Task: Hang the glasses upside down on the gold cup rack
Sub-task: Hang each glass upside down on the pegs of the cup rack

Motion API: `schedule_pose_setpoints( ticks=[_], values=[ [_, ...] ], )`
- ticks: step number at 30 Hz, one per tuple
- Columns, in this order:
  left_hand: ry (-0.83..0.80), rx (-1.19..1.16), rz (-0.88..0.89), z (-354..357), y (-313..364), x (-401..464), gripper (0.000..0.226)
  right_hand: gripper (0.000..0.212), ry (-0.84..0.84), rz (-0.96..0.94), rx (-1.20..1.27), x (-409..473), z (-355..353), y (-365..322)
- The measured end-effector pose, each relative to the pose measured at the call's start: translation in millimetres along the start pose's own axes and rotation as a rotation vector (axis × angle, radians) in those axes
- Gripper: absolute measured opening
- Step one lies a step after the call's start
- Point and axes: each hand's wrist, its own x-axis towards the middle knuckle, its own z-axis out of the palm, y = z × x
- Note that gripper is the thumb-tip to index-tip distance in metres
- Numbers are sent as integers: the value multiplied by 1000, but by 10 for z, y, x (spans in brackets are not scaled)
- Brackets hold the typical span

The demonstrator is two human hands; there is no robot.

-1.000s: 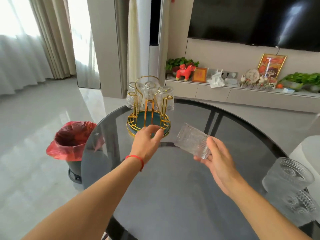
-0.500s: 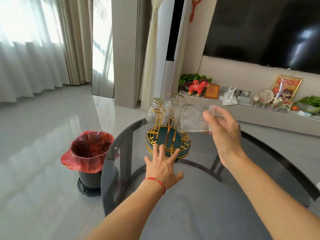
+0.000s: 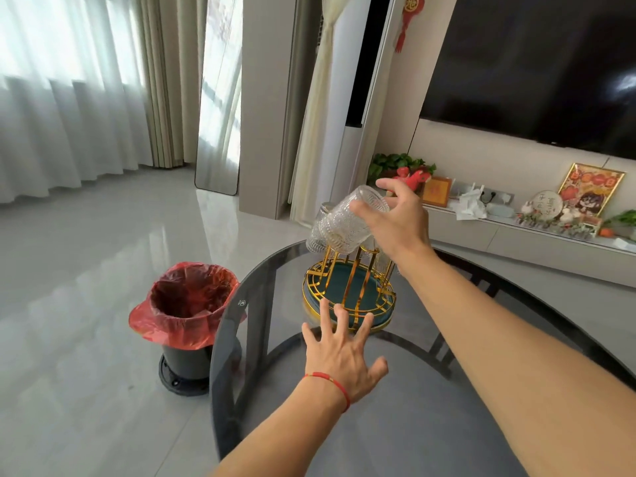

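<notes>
The gold cup rack (image 3: 347,290) with a teal base stands on the round dark glass table (image 3: 395,407). My right hand (image 3: 395,218) grips a clear embossed glass (image 3: 347,225) by its base, tilted mouth-down over the rack's near-left gold prong. Another glass (image 3: 316,235) hangs on the rack just behind it; others are hidden by my hand. My left hand (image 3: 340,352), with a red string on the wrist, lies flat with fingers spread, fingertips touching the rack's front rim.
A bin with a red bag (image 3: 187,315) stands on the floor left of the table. A TV (image 3: 537,70) and a low shelf with ornaments (image 3: 550,215) line the far wall.
My right hand has tipped the glass from sideways to mouth-down and lowered it onto the rack. My left hand stays at the rack's base.
</notes>
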Motion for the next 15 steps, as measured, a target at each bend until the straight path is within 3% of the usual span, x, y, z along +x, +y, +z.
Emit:
schedule_pose_setpoints(
  ticks=[15],
  values=[
    [5, 2, -8, -7, 8, -10, 84, 59, -151, 8, -160, -56, 297, 207]
  ],
)
